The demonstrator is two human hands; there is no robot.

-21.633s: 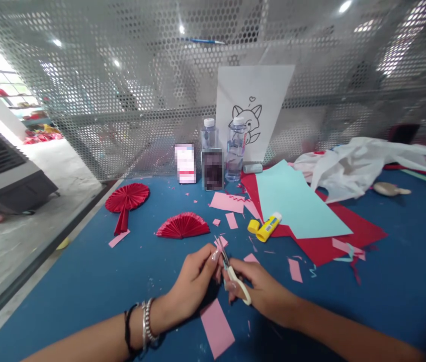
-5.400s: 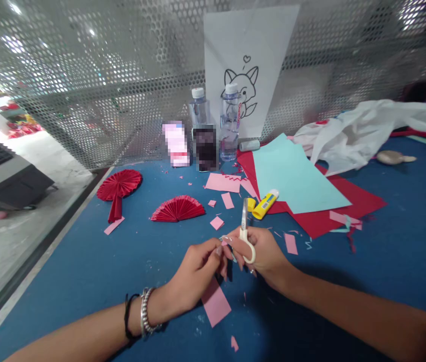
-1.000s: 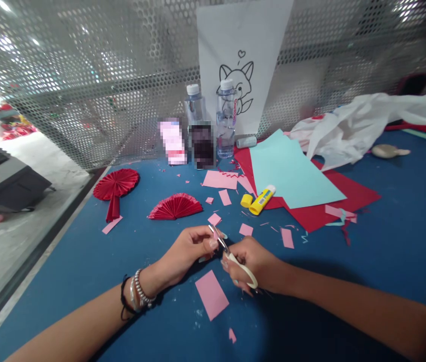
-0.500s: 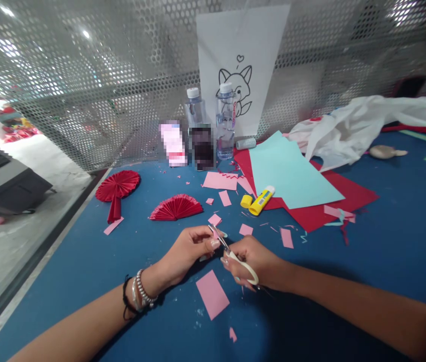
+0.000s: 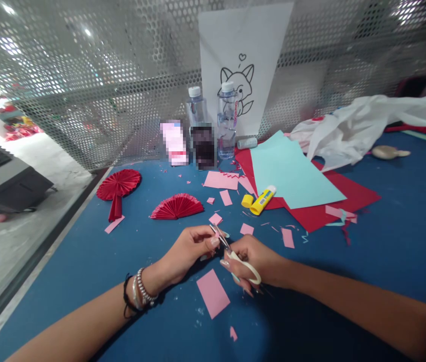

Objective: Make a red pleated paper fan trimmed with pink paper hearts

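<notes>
Red pleated paper fans, a round one with a handle (image 5: pixel 117 185) at left and a half-circle one (image 5: pixel 177 206) toward centre, lie finished on the blue table (image 5: pixel 84 271). At frame centre the left hand (image 5: pixel 186 249) pinches a small pink paper scrap (image 5: pixel 216 233); the right hand (image 5: pixel 256 259) grips white-handled scissors (image 5: pixel 235 254) cutting it. A pink paper rectangle (image 5: pixel 213 293) below looks uncut.

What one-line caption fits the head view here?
Right hand works small scissors on a pink scrap pinched by the left hand, above a blue table.
</notes>
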